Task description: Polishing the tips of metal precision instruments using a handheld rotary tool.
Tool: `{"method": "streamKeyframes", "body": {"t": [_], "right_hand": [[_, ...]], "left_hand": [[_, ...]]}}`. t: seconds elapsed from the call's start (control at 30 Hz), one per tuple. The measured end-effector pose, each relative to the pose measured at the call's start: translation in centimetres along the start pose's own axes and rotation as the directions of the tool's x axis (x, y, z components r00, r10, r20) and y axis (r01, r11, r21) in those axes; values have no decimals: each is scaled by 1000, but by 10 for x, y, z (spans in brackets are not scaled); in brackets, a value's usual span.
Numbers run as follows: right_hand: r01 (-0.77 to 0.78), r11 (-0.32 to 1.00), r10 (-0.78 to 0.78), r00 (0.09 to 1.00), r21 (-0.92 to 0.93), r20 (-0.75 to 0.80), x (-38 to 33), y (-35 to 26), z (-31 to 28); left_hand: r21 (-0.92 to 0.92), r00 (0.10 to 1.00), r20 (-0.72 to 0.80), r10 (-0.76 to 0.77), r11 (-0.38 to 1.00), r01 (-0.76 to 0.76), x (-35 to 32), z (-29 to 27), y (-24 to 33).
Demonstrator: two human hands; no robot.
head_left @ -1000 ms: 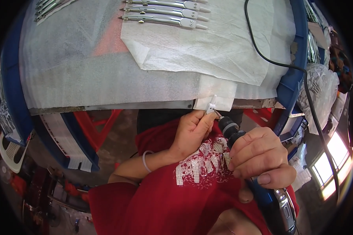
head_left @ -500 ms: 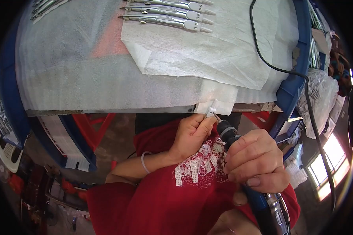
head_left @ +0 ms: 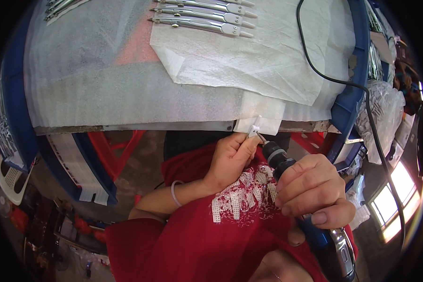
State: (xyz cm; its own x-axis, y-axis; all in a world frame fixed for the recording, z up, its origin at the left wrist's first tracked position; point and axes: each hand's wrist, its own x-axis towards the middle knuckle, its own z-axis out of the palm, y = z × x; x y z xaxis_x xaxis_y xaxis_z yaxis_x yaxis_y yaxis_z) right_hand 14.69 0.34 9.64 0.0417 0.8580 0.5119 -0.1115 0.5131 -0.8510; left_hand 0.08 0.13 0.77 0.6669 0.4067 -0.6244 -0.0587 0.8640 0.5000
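At the table's near edge my left hand (head_left: 232, 157) is closed round a drawing compass, its fingers hiding the legs. Only the pale head of the compass (head_left: 254, 131) sticks out above the thumb and forefinger. My right hand (head_left: 312, 190) grips an electric screwdriver (head_left: 275, 156) with a black nose and a blue-and-black body. Its thin bit points up and left at the compass head, very close to it; whether they touch I cannot tell. A row of several silver compasses (head_left: 197, 23) lies farther off on white sheeting (head_left: 249, 66).
A black cable (head_left: 310, 66) runs over the table's right side and hangs down. Blue crate walls (head_left: 357, 51) flank the table. A clear plastic bag of parts (head_left: 380, 117) sits at the right. More metal pieces (head_left: 61, 7) lie at the far left. Red stool legs (head_left: 113, 150) show below.
My right hand and the screwdriver have shifted slightly right and down. The left hand still holds the compass in nearly the same place. The whole view has moved a little.
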Motion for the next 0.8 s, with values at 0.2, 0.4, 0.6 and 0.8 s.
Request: {"method": "streamKeyframes", "body": {"t": [0.2,0.4,0.6,0.8], "right_hand": [[-16,1000,16,1000,4,13,0,3,1],[-16,1000,16,999,2,-38,2,6,4],[-26,1000,26,999,17,-29,5,9,5],[5,1000,-6,1000,-25,-11,2,8,3]], "left_hand": [[-31,1000,15,-4,1000,5,0,-2,-3],[-37,1000,30,9,999,-8,-1,-4,-3],[-13,1000,1,7,1000,-7,1,-3,-9],[-48,1000,11,-9,999,10,1,-3,-8]]}}
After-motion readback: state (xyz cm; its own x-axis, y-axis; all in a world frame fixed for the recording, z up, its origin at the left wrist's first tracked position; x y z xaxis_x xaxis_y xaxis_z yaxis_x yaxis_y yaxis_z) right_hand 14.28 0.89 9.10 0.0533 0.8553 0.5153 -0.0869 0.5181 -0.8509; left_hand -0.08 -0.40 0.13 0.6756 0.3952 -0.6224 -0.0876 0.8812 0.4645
